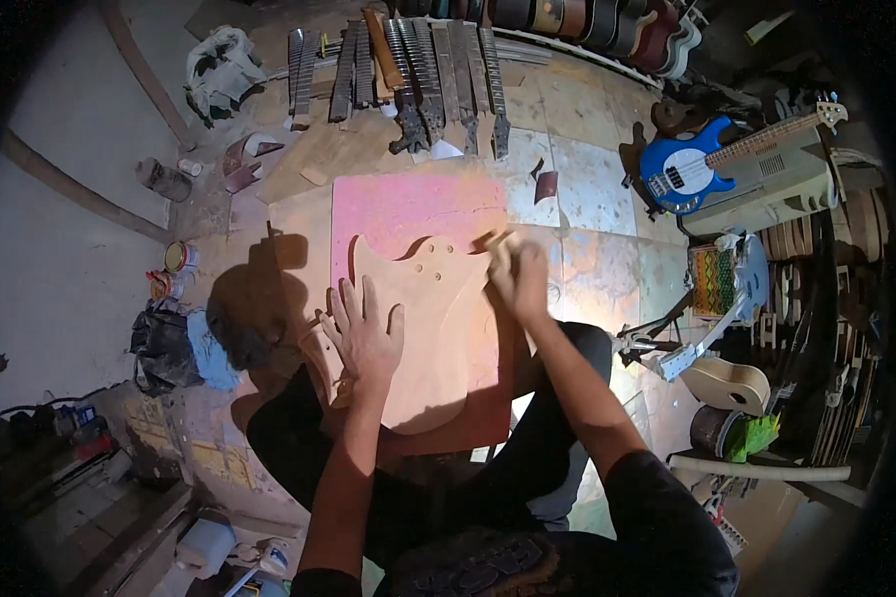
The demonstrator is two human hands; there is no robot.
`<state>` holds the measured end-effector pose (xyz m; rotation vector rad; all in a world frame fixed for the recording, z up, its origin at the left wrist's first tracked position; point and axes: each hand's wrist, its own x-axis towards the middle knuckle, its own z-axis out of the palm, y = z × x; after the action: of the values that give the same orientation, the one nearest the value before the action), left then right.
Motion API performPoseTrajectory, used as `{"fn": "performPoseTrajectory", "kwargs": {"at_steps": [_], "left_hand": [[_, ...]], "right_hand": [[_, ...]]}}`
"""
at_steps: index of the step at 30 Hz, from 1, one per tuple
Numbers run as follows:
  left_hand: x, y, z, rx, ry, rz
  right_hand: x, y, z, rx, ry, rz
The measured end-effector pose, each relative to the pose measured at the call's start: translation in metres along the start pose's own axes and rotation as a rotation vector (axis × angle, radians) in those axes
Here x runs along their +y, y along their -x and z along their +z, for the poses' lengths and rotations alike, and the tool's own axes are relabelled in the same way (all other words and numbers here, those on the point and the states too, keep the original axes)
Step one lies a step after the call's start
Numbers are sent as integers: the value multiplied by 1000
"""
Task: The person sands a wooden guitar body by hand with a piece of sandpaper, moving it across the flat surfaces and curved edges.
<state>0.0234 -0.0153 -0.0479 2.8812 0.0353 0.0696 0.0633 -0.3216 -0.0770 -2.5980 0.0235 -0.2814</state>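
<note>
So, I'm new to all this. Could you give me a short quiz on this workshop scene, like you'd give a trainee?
1. Multiple choice: which of the person's hands has its fingers spread out flat at the wooden guitar body? A) right B) left
2. True or false: the blue bass guitar is to the right of the wooden guitar body in the picture.
3. Fill the gap: beyond the body's upper edge, the flat panel beneath it looks ____ in the light.

Key:
1. B, the left hand
2. True
3. Pink
</note>
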Motion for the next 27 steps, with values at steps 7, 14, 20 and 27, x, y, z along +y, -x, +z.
{"fn": "performPoseTrajectory", "kwargs": {"at_steps": [7, 14, 20, 27], "left_hand": [[-1, -1, 0, 11, 0, -22], [1, 0, 1, 3, 13, -23], [-2, 1, 2, 31, 7, -18], [1, 2, 3, 42, 9, -14]], "right_hand": [[-82, 71, 25, -11, -142, -158], [-44, 15, -5, 34, -230, -214], [-73, 46, 12, -8, -143, -113], [-27, 48, 18, -143, -509, -33]]}}
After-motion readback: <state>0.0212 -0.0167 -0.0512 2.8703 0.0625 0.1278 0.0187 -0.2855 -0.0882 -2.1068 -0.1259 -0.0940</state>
